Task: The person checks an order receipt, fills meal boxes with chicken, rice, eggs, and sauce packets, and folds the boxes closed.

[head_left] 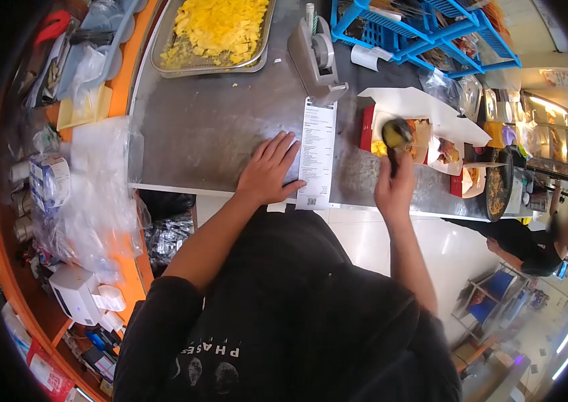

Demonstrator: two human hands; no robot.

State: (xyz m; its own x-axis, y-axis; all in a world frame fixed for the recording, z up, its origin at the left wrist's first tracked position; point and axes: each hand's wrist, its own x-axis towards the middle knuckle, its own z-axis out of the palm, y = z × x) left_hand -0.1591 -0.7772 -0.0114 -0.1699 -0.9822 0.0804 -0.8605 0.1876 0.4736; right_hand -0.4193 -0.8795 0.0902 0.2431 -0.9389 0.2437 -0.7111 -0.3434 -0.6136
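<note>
Our left grip (270, 169) spread, right grip (395, 184) pinching the spoon (394, 137), we should hold it steady over the box (367, 127).

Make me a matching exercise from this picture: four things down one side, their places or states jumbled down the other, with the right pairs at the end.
Things:
1. Left hand
2. Right hand
3. Receipt
4. Metal tray

Places and states:
A. Lies as a long white printed strip between the hands
B. Bears a heap of yellow food
C. Rests palm down on the counter
D. Has a dark spoon in its grip at the open box

Right pairs: 1-C, 2-D, 3-A, 4-B
</note>
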